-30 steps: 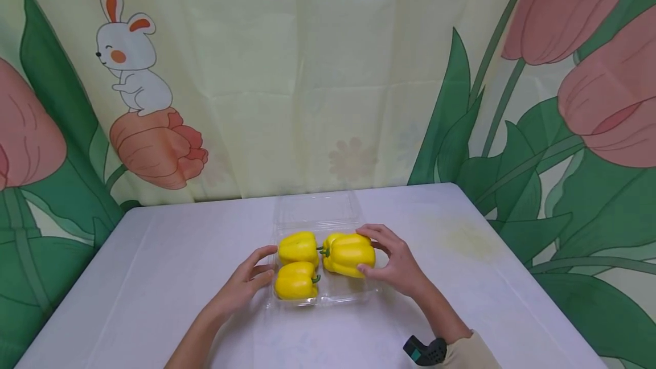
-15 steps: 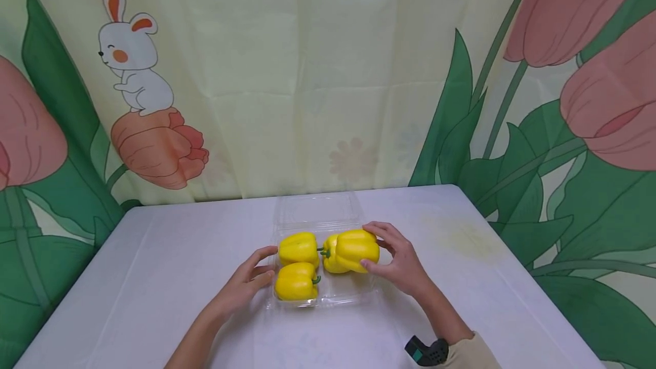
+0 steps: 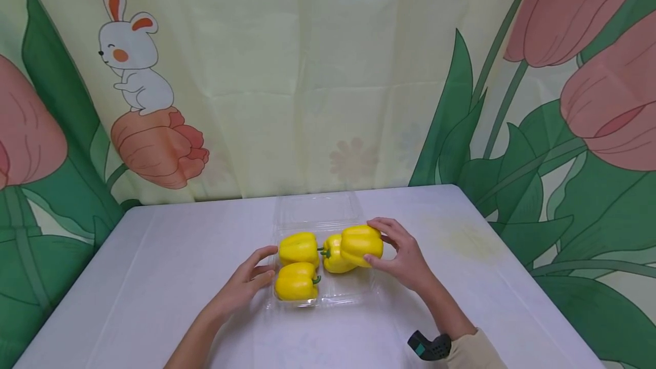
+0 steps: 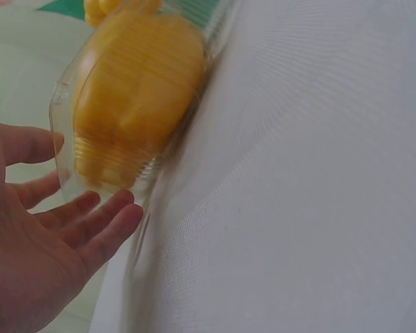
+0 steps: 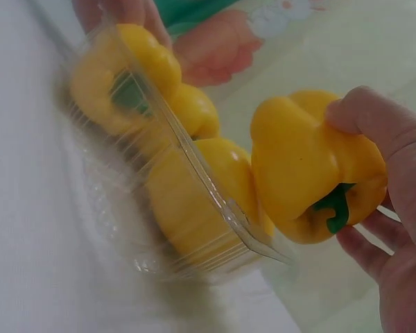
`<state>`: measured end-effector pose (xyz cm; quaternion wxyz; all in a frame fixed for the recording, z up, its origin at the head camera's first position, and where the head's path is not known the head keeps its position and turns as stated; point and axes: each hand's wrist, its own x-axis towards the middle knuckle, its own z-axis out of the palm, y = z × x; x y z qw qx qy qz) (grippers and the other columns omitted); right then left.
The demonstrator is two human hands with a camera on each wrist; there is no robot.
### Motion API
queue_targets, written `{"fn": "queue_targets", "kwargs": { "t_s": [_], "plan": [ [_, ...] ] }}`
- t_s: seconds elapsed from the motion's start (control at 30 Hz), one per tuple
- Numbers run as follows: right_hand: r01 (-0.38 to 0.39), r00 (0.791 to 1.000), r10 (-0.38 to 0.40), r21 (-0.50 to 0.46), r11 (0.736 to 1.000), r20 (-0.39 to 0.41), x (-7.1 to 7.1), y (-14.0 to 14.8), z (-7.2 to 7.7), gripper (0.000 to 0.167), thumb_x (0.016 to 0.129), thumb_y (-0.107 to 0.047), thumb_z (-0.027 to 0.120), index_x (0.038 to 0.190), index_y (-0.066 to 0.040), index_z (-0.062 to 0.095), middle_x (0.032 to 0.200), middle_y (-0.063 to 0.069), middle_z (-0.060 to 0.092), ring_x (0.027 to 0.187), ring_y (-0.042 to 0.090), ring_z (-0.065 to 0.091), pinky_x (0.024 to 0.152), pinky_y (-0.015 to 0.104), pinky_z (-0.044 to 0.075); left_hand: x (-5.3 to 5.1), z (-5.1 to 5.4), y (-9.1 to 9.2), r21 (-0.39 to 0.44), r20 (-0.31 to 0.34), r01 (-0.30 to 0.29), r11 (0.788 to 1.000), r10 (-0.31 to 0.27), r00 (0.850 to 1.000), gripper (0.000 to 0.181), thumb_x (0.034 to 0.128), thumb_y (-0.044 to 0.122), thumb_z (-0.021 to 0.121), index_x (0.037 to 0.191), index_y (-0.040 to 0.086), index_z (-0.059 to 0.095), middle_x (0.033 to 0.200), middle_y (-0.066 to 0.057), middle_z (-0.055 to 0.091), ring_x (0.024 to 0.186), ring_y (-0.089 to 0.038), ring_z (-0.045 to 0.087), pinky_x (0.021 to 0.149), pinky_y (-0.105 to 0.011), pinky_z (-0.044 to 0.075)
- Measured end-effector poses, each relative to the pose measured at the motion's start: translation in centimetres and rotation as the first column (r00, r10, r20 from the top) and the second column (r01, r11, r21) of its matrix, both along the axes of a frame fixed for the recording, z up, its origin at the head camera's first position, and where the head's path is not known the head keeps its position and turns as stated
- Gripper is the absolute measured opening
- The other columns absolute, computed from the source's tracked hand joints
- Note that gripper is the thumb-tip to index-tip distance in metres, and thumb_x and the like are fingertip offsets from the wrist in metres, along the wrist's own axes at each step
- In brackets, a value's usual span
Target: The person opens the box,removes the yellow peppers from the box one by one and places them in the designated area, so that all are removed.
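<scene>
A yellow pepper (image 3: 361, 245) is gripped by the right hand (image 3: 406, 256) at two o'clock above the clear box (image 3: 344, 289), seemingly mid-transfer; at nine, the left hand (image 3: 245, 285) is relaxed; careful edge clearance seems needed next

White table (image 3: 169, 249) bears container (image 3: 344, 289) (clear, probably plastic).

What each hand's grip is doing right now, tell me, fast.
Left hand: open, holding nothing, beside the clear plastic clamshell.
Right hand: closed, holding a yellow bell pepper.
</scene>
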<state>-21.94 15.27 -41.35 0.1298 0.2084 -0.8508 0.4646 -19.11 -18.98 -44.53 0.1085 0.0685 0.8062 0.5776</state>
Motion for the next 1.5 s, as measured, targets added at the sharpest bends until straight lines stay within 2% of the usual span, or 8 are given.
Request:
{"fn": "queue_targets", "kwargs": {
  "t_s": [0.4, 0.93, 1.5],
  "plan": [
    [0.012, 1.000, -0.012, -0.011, 1.000, 0.002, -0.4, 0.5, 0.1, 0.060, 0.076, -0.015, 0.082, 0.131, -0.009, 0.058, 0.134, 0.008, 0.053, 0.122, 0.028, 0.054, 0.099, 0.045, 0.049, 0.0, 0.0, 0.0, 0.003, -0.004, 0.003, 1.000, -0.002, 1.000, 0.048, 0.0981, 0.016, 0.054, 0.144, 0.020, 0.040, 0.154, -0.009, 0.036, 0.131, -0.035, 0.048, 0.102, -0.044, 0.049],
    [0.029, 1.000, -0.029, -0.013, 0.999, -0.005, -0.6, 0.7, -0.2, 0.059, 0.076, -0.015, 0.081, 0.130, -0.010, 0.058, 0.134, 0.008, 0.053, 0.122, 0.027, 0.055, 0.099, 0.041, 0.049, 0.0, 0.1, 0.1, -0.002, 0.003, -0.006, 1.000, 0.006, 1.000, 0.047, 0.0981, 0.014, 0.053, 0.143, 0.020, 0.040, 0.154, -0.008, 0.035, 0.131, -0.034, 0.049, 0.102, -0.044, 0.049],
    [0.051, 0.999, -0.051, -0.031, 0.998, -0.015, -0.9, 1.5, -0.2, 0.059, 0.078, -0.013, 0.080, 0.132, -0.010, 0.058, 0.134, 0.008, 0.052, 0.120, 0.023, 0.054, 0.100, 0.041, 0.049, 0.0, 0.1, 0.0, 0.007, 0.005, 0.001, 1.000, -0.001, 1.000, 0.047, 0.0982, 0.015, 0.054, 0.143, 0.020, 0.040, 0.154, -0.007, 0.035, 0.131, -0.033, 0.049, 0.102, -0.043, 0.049]
  ]
}}
